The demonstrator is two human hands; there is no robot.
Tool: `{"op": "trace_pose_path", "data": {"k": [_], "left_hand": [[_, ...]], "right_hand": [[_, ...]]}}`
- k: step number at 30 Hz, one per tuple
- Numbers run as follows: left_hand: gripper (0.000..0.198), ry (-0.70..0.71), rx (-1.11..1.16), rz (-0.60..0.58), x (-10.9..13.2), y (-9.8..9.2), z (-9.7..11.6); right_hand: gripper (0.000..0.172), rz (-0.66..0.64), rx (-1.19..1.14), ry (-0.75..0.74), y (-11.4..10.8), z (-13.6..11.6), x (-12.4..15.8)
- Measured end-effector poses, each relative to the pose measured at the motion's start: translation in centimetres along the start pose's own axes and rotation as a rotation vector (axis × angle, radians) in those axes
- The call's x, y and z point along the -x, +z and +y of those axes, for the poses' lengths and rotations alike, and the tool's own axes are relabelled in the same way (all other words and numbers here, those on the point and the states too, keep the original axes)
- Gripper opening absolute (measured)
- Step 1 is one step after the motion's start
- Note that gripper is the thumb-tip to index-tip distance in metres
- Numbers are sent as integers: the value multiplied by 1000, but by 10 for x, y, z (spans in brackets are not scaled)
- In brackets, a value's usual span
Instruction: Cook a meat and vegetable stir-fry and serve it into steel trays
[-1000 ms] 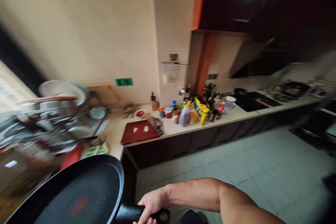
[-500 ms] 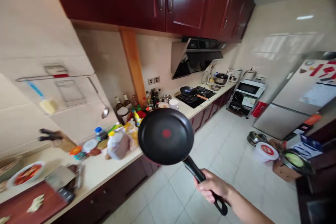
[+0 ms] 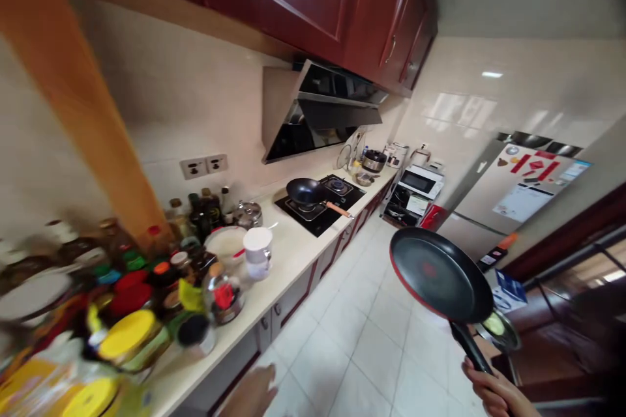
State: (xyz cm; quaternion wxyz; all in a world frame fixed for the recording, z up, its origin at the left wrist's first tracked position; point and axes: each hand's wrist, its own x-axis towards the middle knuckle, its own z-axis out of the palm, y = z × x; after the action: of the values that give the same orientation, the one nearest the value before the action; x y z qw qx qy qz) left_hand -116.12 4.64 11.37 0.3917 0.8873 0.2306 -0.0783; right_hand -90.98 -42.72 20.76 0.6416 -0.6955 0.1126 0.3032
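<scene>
My right hand [image 3: 493, 392] grips the black handle of a black frying pan [image 3: 439, 273] with a red spot in its middle. The pan is held up over the tiled floor, tilted toward me, to the right of the counter. My left hand [image 3: 252, 391] shows blurred at the bottom edge, near the front edge of the cream counter [image 3: 283, 267]; its fingers are smeared and nothing is visibly in it. Ahead on the counter lies a black hob [image 3: 320, 205] with a dark wok [image 3: 306, 191] on it.
Bottles, jars and lidded tubs [image 3: 147, 287] crowd the near counter, with a white mug [image 3: 257, 252] beside them. A range hood [image 3: 317, 111] hangs under dark red cabinets. A microwave [image 3: 419, 182] and a fridge [image 3: 508, 202] stand at the far end. Boxes and a pot lie at right on the floor.
I have moved along the counter toward the hob. The pan has swung from the middle of the view to the right. My left hand has come into view at the bottom.
</scene>
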Motion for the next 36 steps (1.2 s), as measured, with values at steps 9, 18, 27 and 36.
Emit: {"op": "trace_pose_path", "data": {"k": [9,18,27,36], "left_hand": [[15,561,-185,-253,-294,50,246],[16,456,-109,-135,-473,72,374],[20,162,-316,63,-677,30,395],[29,-117,-274,196,-803,26,351]], "right_hand": [[40,103,-60,18,-78,-80,-226],[44,-352,42,22,-43,-269,-499],[40,-681,131,-16,101,-387,-759],[24,-800,178,109,183,-443,-899]]}}
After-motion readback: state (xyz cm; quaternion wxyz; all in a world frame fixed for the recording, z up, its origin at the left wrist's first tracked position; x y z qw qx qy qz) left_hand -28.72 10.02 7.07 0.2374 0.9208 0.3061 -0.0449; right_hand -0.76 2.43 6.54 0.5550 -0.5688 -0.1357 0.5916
